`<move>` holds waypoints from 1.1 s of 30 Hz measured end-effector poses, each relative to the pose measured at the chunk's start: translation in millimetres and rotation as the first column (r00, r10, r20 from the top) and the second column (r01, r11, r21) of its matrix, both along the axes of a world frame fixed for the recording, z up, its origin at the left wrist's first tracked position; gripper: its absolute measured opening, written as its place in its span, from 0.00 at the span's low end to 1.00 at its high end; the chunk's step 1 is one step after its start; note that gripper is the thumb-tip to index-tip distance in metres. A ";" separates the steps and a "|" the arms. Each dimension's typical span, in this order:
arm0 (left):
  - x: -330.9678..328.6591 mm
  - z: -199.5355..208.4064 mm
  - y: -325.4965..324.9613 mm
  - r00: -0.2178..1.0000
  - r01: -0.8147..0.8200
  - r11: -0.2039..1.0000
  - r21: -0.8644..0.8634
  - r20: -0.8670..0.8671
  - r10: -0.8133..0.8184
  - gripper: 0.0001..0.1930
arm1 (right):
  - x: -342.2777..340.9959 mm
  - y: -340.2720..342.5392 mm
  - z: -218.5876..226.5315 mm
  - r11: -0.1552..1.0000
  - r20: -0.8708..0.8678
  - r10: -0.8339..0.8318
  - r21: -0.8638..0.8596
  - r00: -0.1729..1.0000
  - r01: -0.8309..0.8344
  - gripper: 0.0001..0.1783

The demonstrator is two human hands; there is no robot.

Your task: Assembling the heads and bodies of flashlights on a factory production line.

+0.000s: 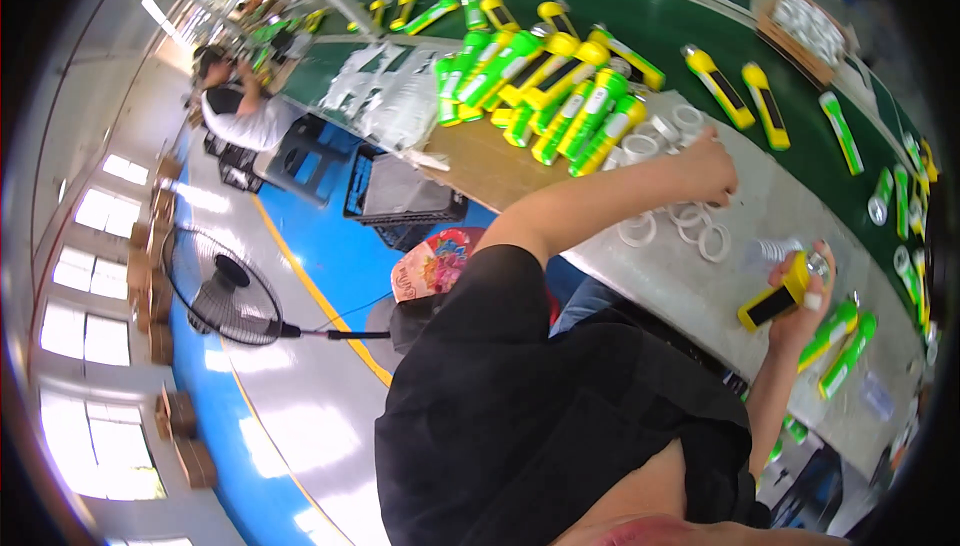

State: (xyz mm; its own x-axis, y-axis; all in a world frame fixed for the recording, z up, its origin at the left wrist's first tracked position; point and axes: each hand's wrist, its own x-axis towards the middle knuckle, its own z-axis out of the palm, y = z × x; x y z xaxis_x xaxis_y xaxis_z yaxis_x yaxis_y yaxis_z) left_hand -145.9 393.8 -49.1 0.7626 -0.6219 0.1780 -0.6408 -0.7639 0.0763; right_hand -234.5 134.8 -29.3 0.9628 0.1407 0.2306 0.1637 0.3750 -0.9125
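Note:
My left hand (pixel 712 168) reaches across the workbench over the loose white plastic rings (pixel 714 242). Its fingers are curled in; whatever they may hold is hidden. In my right hand (pixel 800 318) is a yellow flashlight (pixel 776 298) with a black panel, its clear lens end pointing up and to the right. A small white wrap shows on one of that hand's fingers. Two green-and-yellow flashlights (pixel 848 356) lie on the bench beside my right hand. Beyond my left hand, many green and yellow flashlights (pixel 550 76) lie in a heap.
A green conveyor belt (pixel 680 26) runs along the far side, carrying scattered flashlights. A cardboard box (pixel 800 36) of clear parts stands beyond it. Plastic bags (pixel 390 91) lie at the bench's left. A black crate (pixel 405 191), a standing fan (pixel 225 286) and a seated person (pixel 240 106) are left.

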 end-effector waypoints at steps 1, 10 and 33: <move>-6.3 4.2 3.0 1.000 0.010 1.000 -0.022 0.024 -0.010 0.12 | 2.5 2.9 2.2 0.998 0.037 0.045 0.037 0.998 -0.046 0.33; -53.3 63.5 -55.4 0.955 0.086 0.368 -0.926 -0.029 -0.296 0.11 | 4.5 8.0 -5.4 0.994 0.077 -0.014 -0.111 0.997 0.023 0.35; -73.7 87.3 -66.7 0.961 0.201 0.687 -0.698 0.003 -0.277 0.19 | 3.1 3.2 2.1 0.997 0.251 0.014 -0.076 0.968 0.005 0.30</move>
